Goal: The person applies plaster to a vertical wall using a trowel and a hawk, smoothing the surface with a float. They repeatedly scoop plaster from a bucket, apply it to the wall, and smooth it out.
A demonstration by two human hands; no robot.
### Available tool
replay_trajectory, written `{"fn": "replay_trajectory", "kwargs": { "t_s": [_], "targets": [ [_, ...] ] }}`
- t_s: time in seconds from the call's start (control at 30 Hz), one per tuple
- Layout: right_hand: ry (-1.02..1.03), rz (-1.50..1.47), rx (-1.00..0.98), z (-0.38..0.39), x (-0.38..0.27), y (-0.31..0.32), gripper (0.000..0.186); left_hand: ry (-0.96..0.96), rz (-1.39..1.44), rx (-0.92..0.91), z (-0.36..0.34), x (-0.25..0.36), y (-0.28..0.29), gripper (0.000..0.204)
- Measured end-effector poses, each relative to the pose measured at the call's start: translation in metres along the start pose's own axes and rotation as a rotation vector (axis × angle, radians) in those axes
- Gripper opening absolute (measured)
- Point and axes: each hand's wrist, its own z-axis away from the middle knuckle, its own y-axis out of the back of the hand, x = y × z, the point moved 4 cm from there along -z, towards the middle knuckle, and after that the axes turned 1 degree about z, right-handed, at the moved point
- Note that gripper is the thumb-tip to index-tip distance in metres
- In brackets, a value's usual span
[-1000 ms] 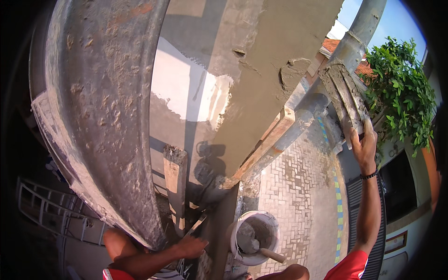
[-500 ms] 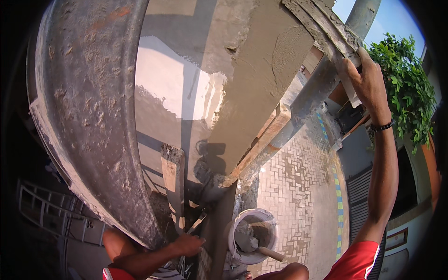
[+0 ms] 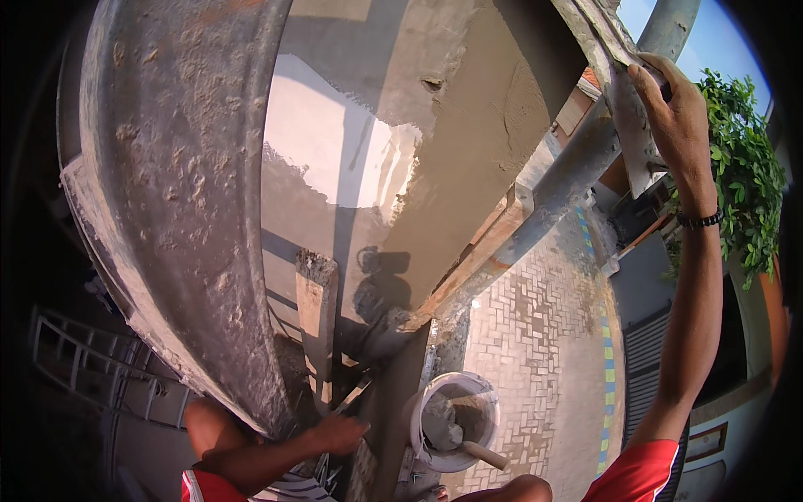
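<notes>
My right hand point(image 3: 676, 113) is raised at the upper right, fingers wrapped round a long mortar-crusted straightedge point(image 3: 615, 84). The straightedge rises out of the top of the view beside a strip of smooth wet plaster point(image 3: 460, 142), and a dark shadow lies on the plaster next to it. Low in the middle, my left hand point(image 3: 341, 435) is closed in a fist. A thin pale strip point(image 3: 353, 396) shows just above that fist; whether the hand grips it I cannot make out. Near the left hand stands a white bucket point(image 3: 493, 412) with mortar and a wooden-handled tool point(image 3: 485, 454) in it.
A large, curved, mortar-spattered metal piece point(image 3: 180, 192) fills the left side. An upright wooden board point(image 3: 316, 309) and a slanting timber point(image 3: 477, 251) stand by the wall. A grey pole point(image 3: 577, 159) crosses at right. Far below lies a paved lane point(image 3: 535, 335).
The straightedge has come away from the plaster, to the right, and a dark shadow now shows beside it. My right hand moved slightly up and right with it. My left hand stays about where it was.
</notes>
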Motion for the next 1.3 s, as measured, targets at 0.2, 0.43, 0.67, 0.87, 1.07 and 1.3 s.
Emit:
{"fn": "replay_trajectory", "kwargs": {
  "t_s": [0.2, 0.43, 0.67, 0.87, 1.07, 1.3],
  "targets": [
    [0.110, 0.185, -0.336, 0.046, -0.070, -0.076, 0.033, 0.024, -0.004, -0.007, 0.003, -0.007, -0.003, 0.047],
    [0.205, 0.166, -0.640, 0.185, -0.085, -0.151, 0.039, 0.030, -0.011, -0.020, 0.002, -0.002, 0.003, 0.047],
    [0.158, -0.108, -0.932, 0.270, -0.089, -0.173, 0.040, 0.011, -0.006, -0.012, 0.008, 0.011, 0.026, 0.039],
    [-0.894, -1.482, -1.109, 0.246, -0.076, -0.128, 0.037, 0.014, -0.006, -0.011, 0.004, 0.001, 0.007, 0.041],
    [-1.023, -1.904, -0.717, 0.223, -0.049, -0.101, 0.039, -0.001, 0.006, -0.017, -0.014, -0.013, -0.012, 0.045],
    [0.021, -0.388, -0.057, 0.080, -0.041, -0.027, 0.035, 0.029, -0.008, -0.064, -0.017, -0.014, -0.014, 0.048]
  ]
}}
